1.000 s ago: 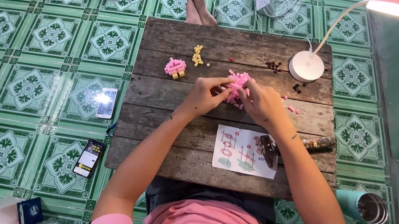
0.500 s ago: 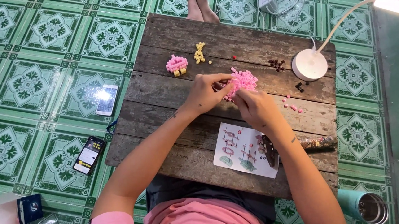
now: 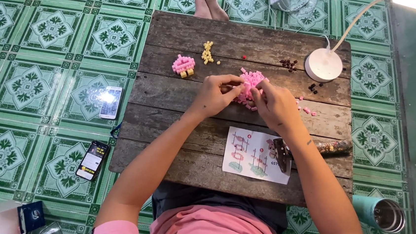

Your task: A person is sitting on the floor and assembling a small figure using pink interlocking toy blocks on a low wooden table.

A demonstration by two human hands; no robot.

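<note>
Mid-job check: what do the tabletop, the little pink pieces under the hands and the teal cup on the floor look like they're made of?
Tabletop: weathered wood, unfinished and matte; separate planks with grain and gaps show.
Pink pieces: probably moulded plastic bricks; uniform colour, blocky shapes. Both the left hand and right hand pinch at the pile.
Teal cup: seemingly metal, with a painted outside; the inside rim gleams silver.

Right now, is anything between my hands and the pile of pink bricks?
Nothing visible. The left hand and right hand both have their fingertips at the pile of pink bricks on the wooden table.
</note>
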